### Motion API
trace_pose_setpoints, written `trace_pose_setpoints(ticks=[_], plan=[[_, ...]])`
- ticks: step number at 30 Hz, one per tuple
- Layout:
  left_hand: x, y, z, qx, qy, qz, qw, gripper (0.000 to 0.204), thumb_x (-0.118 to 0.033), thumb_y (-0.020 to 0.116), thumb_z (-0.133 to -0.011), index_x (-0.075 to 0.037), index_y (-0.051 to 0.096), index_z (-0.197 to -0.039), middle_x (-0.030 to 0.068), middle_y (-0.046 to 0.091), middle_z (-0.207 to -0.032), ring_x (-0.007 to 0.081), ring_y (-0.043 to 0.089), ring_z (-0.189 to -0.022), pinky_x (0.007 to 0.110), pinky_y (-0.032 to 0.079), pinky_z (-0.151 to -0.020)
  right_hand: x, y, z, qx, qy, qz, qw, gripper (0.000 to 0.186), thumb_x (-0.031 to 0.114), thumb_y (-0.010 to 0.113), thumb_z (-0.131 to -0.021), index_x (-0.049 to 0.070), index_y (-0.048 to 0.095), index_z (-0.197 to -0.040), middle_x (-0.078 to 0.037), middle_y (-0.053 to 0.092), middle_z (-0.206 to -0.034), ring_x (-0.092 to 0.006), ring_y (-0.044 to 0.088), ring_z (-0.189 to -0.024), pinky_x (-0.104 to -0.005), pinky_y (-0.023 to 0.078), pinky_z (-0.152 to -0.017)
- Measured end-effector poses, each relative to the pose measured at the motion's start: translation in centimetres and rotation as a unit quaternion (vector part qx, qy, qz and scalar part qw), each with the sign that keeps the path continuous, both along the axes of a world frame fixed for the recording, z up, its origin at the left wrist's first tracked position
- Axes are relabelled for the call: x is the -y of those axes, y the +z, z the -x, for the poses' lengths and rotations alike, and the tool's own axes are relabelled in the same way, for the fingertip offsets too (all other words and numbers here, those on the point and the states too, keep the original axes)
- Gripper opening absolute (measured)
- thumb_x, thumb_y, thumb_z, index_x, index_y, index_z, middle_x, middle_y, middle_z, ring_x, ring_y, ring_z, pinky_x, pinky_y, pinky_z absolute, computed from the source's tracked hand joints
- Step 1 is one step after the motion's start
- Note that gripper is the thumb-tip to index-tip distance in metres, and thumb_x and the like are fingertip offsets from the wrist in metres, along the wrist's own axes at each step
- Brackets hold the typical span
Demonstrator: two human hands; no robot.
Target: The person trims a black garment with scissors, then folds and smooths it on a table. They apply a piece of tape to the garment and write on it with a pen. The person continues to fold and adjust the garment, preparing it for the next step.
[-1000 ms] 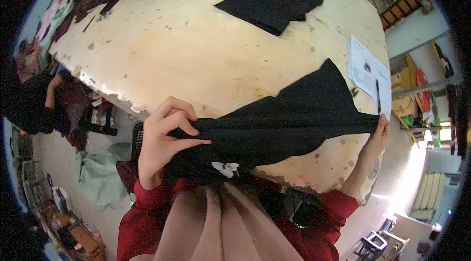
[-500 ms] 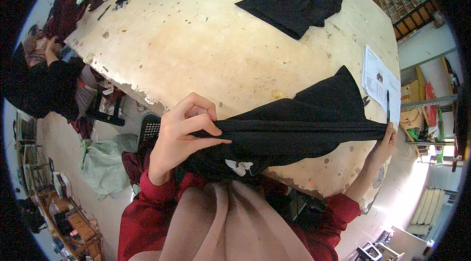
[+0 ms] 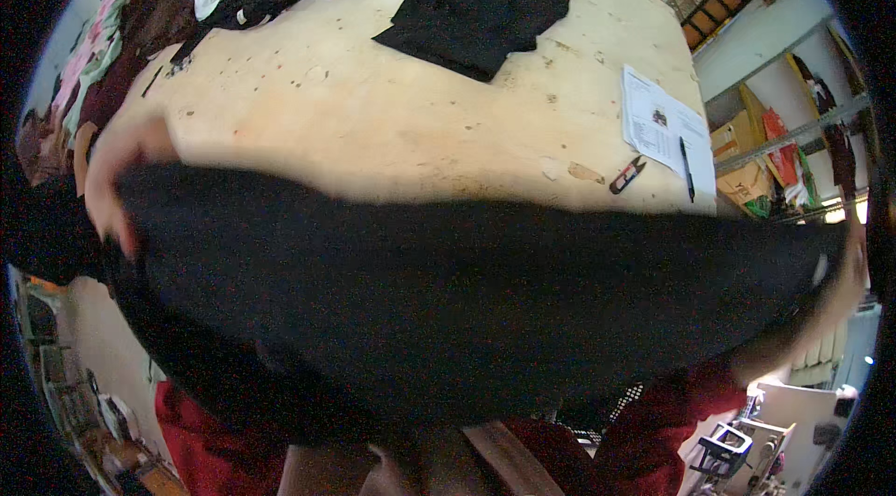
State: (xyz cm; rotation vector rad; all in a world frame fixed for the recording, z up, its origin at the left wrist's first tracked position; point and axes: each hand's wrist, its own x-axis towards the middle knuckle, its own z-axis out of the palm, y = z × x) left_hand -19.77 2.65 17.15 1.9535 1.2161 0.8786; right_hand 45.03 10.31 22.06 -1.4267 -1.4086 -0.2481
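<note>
I hold a wide piece of black cloth (image 3: 485, 300) stretched across the near side of the pale table (image 3: 392, 123), blurred by motion. My left hand (image 3: 126, 193) grips its upper left corner. At the far right, my right hand (image 3: 849, 267), partly hidden and smeared, holds the other end. Beyond the cloth, on the table's right side, lie small thread snips (image 3: 627, 176), a printed paper (image 3: 644, 99) and a black pen (image 3: 687, 174). A folded black garment (image 3: 476, 15) lies toward the back.
Piled garments (image 3: 149, 1) cover the back left of the table. A co-worker in dark clothing (image 3: 42, 230) is partly visible at the left edge. Metal shelving (image 3: 784, 146) with cardboard and bags stands at the right, and a chair-like frame (image 3: 719, 449) at lower right.
The narrow folded strip has opened into a broad sheet. My left hand has moved far left and up, my right hand outward to the right. The snips now show fully.
</note>
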Motion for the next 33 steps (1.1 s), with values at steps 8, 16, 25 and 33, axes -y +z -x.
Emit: trace_pose_setpoints(ticks=[8,16,25,33], plan=[[-19.6,-2.1,-8.3,-0.338,0.105,-0.399,0.846,0.049,-0.039,0.059,-0.089,-0.007,0.052,-0.125,0.0137,0.056,-0.125,0.034,0.052,-0.114,0.042,0.041,-0.098,-15.7,-9.3,-0.2,-0.019,0.077,0.254,0.964,0.058,0.053,0.045,-0.095,0.004,0.052,-0.125,-0.012,0.061,-0.105,-0.0202,0.065,-0.055,-0.0249,0.047,-0.047],[-4.6,-13.0,-17.1,-0.401,0.184,-0.17,0.882,0.046,-0.021,0.07,-0.077,-0.023,0.058,-0.121,0.0122,0.05,-0.125,0.0312,0.05,-0.109,0.042,0.04,-0.093,3.0,-18.4,16.3,-0.038,0.239,0.478,0.844,0.028,0.028,0.059,-0.091,0.003,0.065,-0.1,-0.01,0.064,-0.09,-0.0217,0.062,-0.077,-0.0355,0.048,-0.07],[-10.5,-12.6,-9.8,-0.159,0.2,-0.134,0.957,0.03,0.003,0.056,-0.082,-0.007,0.066,-0.109,0.0126,0.066,-0.104,0.0275,0.059,-0.099,0.035,0.044,-0.09,6.6,-23.1,21.5,-0.316,0.162,0.349,0.867,0.029,0.022,0.059,-0.092,-0.001,0.05,-0.109,-0.008,0.054,-0.101,-0.0189,0.052,-0.091,-0.0324,0.044,-0.081],[-11.3,-15.1,-3.5,-0.371,0.522,-0.271,0.718,0.027,-0.006,0.058,-0.087,-0.007,0.061,-0.114,0.017,0.057,-0.111,0.0334,0.056,-0.099,0.039,0.044,-0.089,7.2,-15.3,12.7,-0.048,0.302,0.592,0.745,0.033,0.025,0.068,-0.086,0.002,0.059,-0.108,-0.005,0.064,-0.085,-0.0135,0.06,-0.076,-0.0269,0.047,-0.069]])
